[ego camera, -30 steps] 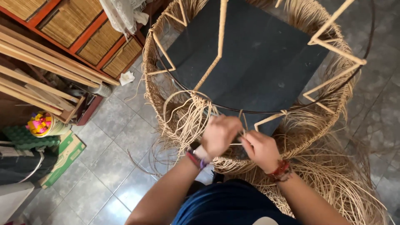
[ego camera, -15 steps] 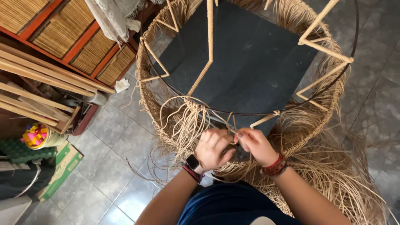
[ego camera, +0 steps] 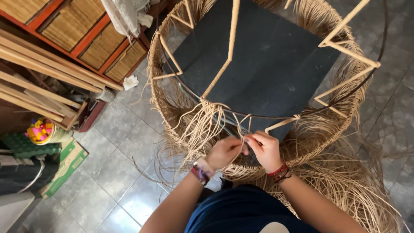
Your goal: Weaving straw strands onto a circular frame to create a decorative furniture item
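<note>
We see our left hand [ego camera: 224, 152] and right hand [ego camera: 266, 150] meeting at the near side of a large round wicker frame [ego camera: 172, 108], right where a thin dark metal hoop [ego camera: 276, 116] runs across it. Both hands are closed around pale rattan strands [ego camera: 202, 125]: the left hand's fingers are curled in with the thumb pressed toward them, pinching a strand, and the right hand's fingertips are pinched together on the same spot (whether on 1 strand or several, we cannot tell). The grip sits close to the hoop, which we judge keeps the fibre taut where it wraps the wire.

The strands hang from that hoop in a loose bunch just left of our hands, and more trail over the woven rim and down toward the tiled floor [ego camera: 116, 172]. Pale cane struts [ego camera: 222, 56] brace the frame above a dark square board [ego camera: 267, 60] inside it.

Our forearms rise from the bottom of the view and converge, wrists bent slightly inward, knuckles up. The left wrist wears a watch with a band [ego camera: 200, 170]; the right wears red bracelets [ego camera: 278, 171].

Off to the left lie long wooden slats [ego camera: 47, 64], a shelf with woven panels [ego camera: 86, 30] and a bowl of coloured pieces [ego camera: 41, 130], well apart from the work.
</note>
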